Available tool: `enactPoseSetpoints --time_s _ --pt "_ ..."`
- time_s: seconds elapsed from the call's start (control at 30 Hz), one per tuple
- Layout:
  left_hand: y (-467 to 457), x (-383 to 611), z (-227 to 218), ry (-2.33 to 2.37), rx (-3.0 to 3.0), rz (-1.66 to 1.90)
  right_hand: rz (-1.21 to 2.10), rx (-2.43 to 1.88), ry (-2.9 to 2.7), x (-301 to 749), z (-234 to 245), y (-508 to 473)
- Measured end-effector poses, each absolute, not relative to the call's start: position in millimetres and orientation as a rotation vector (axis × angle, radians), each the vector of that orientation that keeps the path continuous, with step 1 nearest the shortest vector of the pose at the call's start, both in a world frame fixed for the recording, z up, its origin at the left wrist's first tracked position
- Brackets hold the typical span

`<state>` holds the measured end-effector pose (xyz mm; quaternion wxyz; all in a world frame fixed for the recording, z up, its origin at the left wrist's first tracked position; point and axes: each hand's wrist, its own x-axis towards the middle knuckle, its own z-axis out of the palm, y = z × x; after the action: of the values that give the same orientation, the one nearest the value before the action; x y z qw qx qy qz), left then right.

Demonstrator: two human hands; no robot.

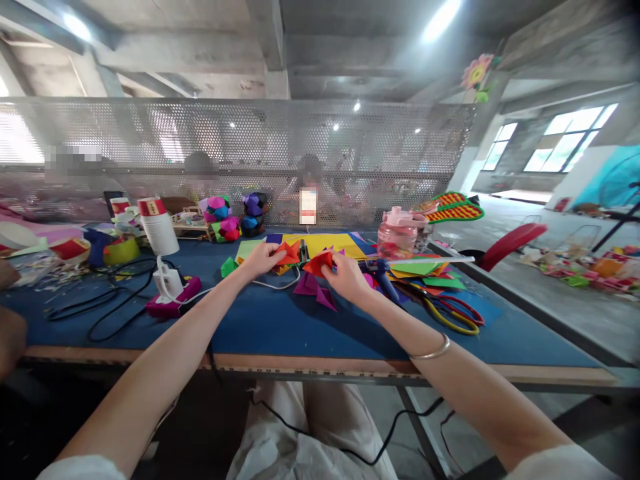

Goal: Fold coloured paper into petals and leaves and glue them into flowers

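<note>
My left hand [264,260] pinches an orange folded paper piece [289,253] over the middle of the blue table. A second folded paper piece, red-orange [318,264], is between the fingers of my right hand [345,277]. The two pieces are held a little apart. Purple folded paper pieces [316,291] lie on the table just below my right hand. Behind both hands is a yellow paper sheet [325,245]. To the left of my left hand sits a small green folded piece [229,267]. A blue glue gun [385,277] lies to the right of my right hand.
Scissors [457,315] with red and yellow handles lie at the right, near coloured paper sheets and a pink jug [397,233]. A magenta power strip [174,298], black cables and stacked paper cups [159,227] occupy the left. Paper balls [221,219] stand before the mesh screen [240,153].
</note>
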<state>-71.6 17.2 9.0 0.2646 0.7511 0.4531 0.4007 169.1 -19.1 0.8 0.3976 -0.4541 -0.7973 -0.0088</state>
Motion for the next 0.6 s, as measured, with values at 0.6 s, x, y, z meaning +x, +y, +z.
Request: enactPoseSetpoints --time_s 0.6 --pt "-44 -39 9 1.241 2.391 0.706 0.018 -0.943 -2.230 168 9 -42"
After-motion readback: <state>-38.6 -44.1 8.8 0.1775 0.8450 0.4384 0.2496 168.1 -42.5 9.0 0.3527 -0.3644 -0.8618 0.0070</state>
